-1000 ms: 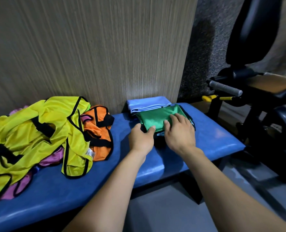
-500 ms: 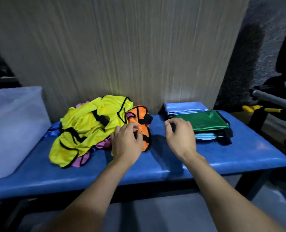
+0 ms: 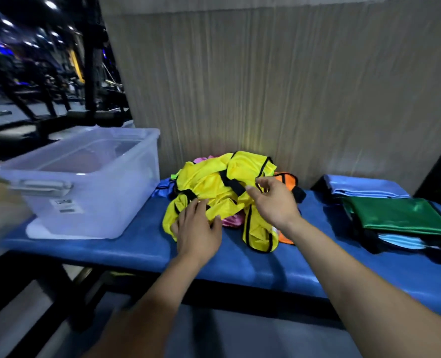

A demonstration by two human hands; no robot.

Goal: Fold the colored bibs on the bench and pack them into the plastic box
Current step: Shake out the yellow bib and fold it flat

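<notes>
A crumpled pile of bibs lies mid-bench, with a yellow bib (image 3: 214, 187) on top, an orange bib (image 3: 287, 180) behind it and a pink bib (image 3: 231, 220) underneath. My left hand (image 3: 197, 228) rests open on the pile's near left edge. My right hand (image 3: 273, 200) hovers over the yellow bib with loose fingers, holding nothing. A folded stack sits at the right: a green bib (image 3: 397, 215) on top, light blue bibs (image 3: 364, 188) behind and below. The clear plastic box (image 3: 90, 187) stands at the bench's left end.
The blue padded bench (image 3: 240, 264) runs along a beige ribbed wall (image 3: 265, 86). Dark gym machines (image 3: 46, 81) fill the far left background. Grey floor lies below the bench.
The view swung left from the folded stack, bringing the box into sight. Both hands left the green bib and moved over to the yellow pile.
</notes>
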